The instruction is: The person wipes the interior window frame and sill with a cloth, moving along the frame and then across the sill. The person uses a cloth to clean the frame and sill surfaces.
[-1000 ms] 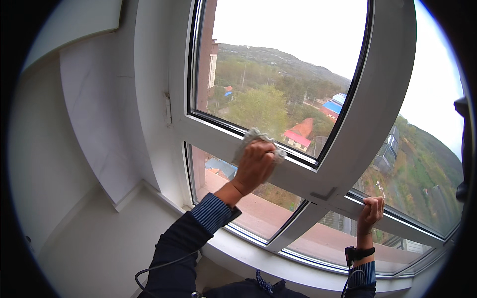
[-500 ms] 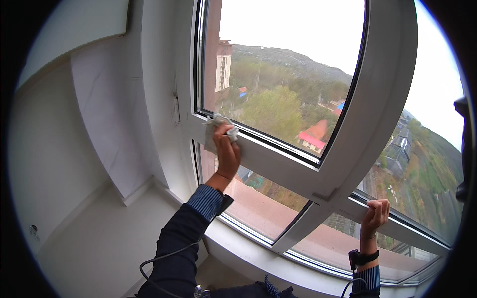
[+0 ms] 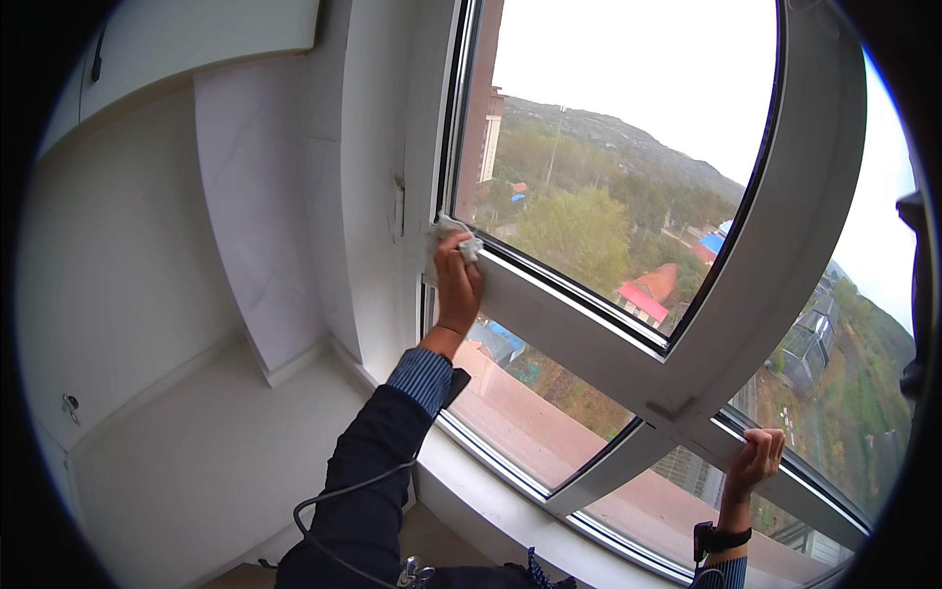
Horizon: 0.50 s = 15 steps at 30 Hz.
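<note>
My left hand [image 3: 456, 280] is closed around a crumpled pale grey cloth [image 3: 470, 247]. It presses the cloth against the white window frame [image 3: 579, 329], at the lower left corner of the upper glass pane [image 3: 589, 196]. Part of the cloth is hidden behind the fingers. Over to the right, my right hand [image 3: 754, 461] has its fingers curled over the crossbar [image 3: 807, 496] of the neighbouring window section. A dark band with a small device circles the right wrist.
A white sill [image 3: 510, 501] runs below the windows. Left stand a pale marbled wall panel [image 3: 260, 206], a white counter [image 3: 216, 461] and a wall cabinet [image 3: 196, 34]. A hinge [image 3: 399, 208] sits on the frame's left side. A dark cable [image 3: 334, 501] hangs along my left sleeve.
The view has swung left, so the window appears farther right. My left hand, still gripping the cloth, has stayed near the pane's lower left corner. My right hand keeps its hold on the crossbar.
</note>
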Motion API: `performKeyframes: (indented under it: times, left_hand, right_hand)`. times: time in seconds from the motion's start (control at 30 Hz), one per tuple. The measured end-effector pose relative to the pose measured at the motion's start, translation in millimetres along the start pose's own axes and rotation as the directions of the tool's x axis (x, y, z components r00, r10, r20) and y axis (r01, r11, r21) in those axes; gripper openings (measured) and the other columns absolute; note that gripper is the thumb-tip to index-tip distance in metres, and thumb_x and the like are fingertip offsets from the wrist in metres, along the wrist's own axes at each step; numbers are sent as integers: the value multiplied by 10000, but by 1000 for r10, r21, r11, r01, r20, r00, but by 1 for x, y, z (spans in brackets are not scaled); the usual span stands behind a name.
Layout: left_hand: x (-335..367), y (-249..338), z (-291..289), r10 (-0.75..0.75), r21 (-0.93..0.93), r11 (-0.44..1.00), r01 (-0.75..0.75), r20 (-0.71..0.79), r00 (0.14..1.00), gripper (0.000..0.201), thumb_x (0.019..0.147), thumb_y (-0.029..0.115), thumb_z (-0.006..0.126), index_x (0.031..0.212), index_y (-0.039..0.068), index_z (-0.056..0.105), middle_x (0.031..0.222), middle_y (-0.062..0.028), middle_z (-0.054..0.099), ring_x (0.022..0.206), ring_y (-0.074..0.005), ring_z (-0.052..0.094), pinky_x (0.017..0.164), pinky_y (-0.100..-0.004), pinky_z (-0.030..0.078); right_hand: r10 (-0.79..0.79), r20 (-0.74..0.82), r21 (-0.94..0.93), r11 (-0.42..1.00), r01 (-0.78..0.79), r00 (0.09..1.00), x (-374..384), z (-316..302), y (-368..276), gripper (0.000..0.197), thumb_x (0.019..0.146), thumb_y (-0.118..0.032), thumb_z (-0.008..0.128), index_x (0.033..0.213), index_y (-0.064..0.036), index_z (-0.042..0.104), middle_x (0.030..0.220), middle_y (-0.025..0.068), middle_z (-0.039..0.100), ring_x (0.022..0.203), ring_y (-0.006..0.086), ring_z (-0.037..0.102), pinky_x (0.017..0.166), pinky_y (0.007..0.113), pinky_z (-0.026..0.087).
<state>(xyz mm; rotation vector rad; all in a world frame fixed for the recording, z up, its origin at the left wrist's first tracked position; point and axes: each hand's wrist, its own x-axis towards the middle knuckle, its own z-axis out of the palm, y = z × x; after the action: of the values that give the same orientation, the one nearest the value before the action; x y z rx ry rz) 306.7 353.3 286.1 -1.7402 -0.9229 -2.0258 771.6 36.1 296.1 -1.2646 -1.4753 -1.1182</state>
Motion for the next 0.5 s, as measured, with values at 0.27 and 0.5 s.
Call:
performKeyframes:
  times: [0.27,0.5]
  left_hand:
    - [-24,43,22,-39,-91,995,39,2,999,305,1004,117,455,1282,-2,496,1388,-199,496,1396,-395,430,1245,-637,144]
    - [-41,71,32,27,-163,986,-32,-34,999,92,1024,61,496,1115,47,493,1360,-124,539,1399,-335,473,1247,-633,175]
  right_hand:
    - [-20,-26,-38,999,19,999,-3,4,3,138,927,61,567,850,-54,558,778,113,501,749,290,544,707,409,462]
    - [-44,-4,-44,998,44,999,-6,4,8,143,916,85,563,864,-47,545,799,116,492,775,293,544,748,413,471]
